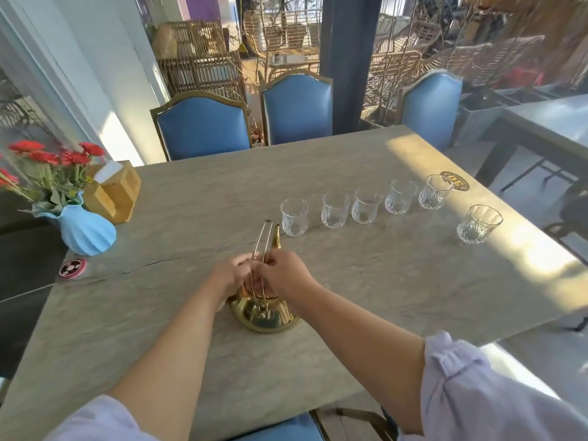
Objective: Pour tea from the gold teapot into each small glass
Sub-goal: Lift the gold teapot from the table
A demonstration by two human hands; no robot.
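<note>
The gold teapot stands on the stone table in front of me, its spout pointing away toward the glasses and its thin wire handle upright. My left hand rests against the pot's top on the left side. My right hand pinches the wire handle and covers the lid area. Several small cut-glass tumblers stand in a row beyond the pot, from the nearest glass to the far one; another glass stands apart at the right. All look empty.
A blue ribbed vase with red flowers stands at the left edge, with a wooden holder behind it and a round red coaster in front. A gold round sticker lies behind the far glass. Blue chairs line the far side.
</note>
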